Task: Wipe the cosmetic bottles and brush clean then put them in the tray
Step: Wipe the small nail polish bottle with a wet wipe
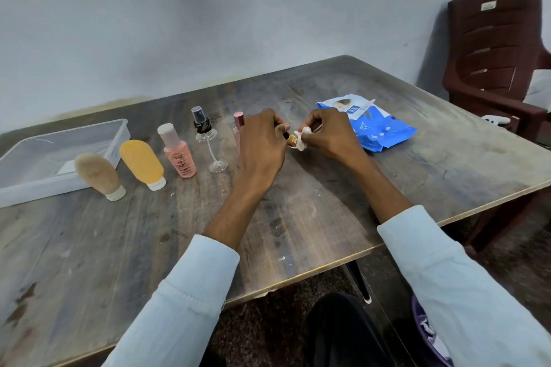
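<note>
My left hand (262,143) grips a small dark and gold item (290,138), mostly hidden by the fingers. My right hand (328,132) pinches a white wipe (301,138) against its gold end. On the table stand a beige tube (97,174), a yellow tube (143,162), a pink bottle (178,152) and a clear spray bottle (205,140). A pink-capped bottle (238,124) is partly hidden behind my left hand. The clear plastic tray (116,131) sits at the far left.
A blue wet-wipe pack (375,128) lies just right of my hands. A dark red plastic chair (495,59) stands beyond the table's right corner. The wall runs along the table's far edge. The wooden table (298,232) has its front edge near my lap.
</note>
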